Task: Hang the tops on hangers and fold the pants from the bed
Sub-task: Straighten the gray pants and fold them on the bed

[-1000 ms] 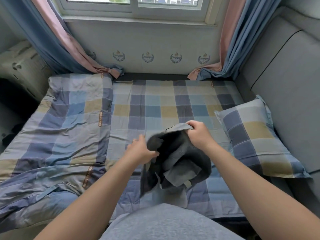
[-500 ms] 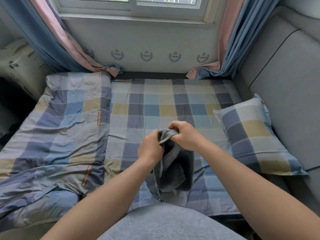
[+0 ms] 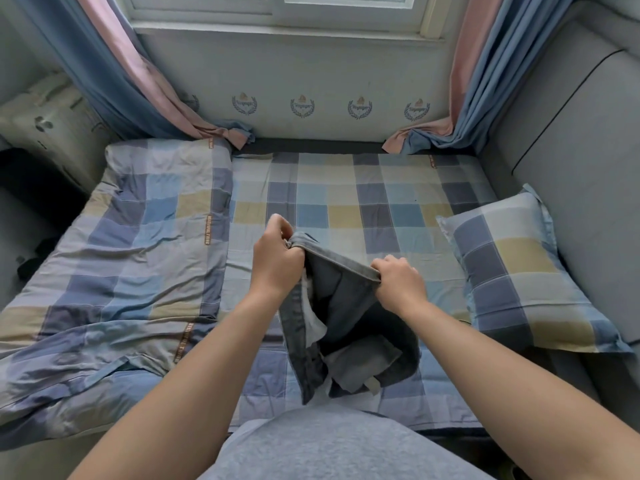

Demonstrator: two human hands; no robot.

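My left hand (image 3: 277, 263): fingers curled tight round one end of the waistband of the grey pants (image 3: 349, 317).
My right hand (image 3: 398, 284): fist closed on the other end of the waistband.
Pants: held up over the bed (image 3: 346, 199), the rest hanging bunched between my forearms, pale lining showing.
Pillow (image 3: 519, 271): on the bed, to my right.
Quilt (image 3: 131, 258): rumpled, to my left.

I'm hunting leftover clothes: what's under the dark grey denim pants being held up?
Only the blue, grey and yellow checked bedsheet shows around the dark grey denim pants, gripped by the left hand and right hand. The patch directly beneath is covered.
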